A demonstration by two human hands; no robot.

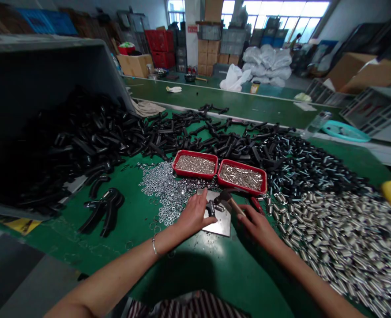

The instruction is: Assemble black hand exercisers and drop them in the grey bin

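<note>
My left hand [193, 214] grips a small black plastic part [210, 208] and presses it against a flat steel plate [222, 224] lying on the green workbench [185, 269]. My right hand [257, 227] holds the wooden handle of a small hammer [224, 198], with the metal head raised just above the black part. Behind the plate stand two red trays [195, 164] [242, 176] of small metal hardware. Loose steel washers [164, 192] spread to the left of the plate, and short steel cylinders [334, 234] cover the bench to my right.
Black plastic handles [92, 137] heap up from a large dark bin [39, 75] across the bench's far side. A red-handled tool [257, 205] lies near my right hand. Beyond lies a second green bench, with cartons, crates and white sacks behind it.
</note>
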